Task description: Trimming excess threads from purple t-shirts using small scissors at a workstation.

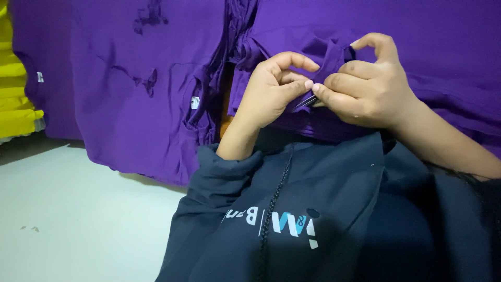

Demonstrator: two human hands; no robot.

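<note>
Nearest the camera lies a dark navy hooded jacket [334, 209] with a braided drawstring [274, 203] running down its front, spread below both wrists. Just above it, the left hand [269, 91] and right hand [365, 83] meet fingertip to fingertip over a fold of purple garment [334, 57]. The right hand pinches the cloth between thumb and forefinger, its upper fingers hooked into a raised edge of the fabric. The left hand's curled fingers close on the same fold, and a thin dark metal tool [308, 101], perhaps a clipper, shows between the two grips; which hand holds it cannot be told. Left of the grip, more purple garments [130, 78] lie stacked in layers, a small white label [194, 102] showing. Farther left sits a yellow cloth pile [15, 99]. Below that stretches a pale table surface [78, 219]. No containers appear.
</note>
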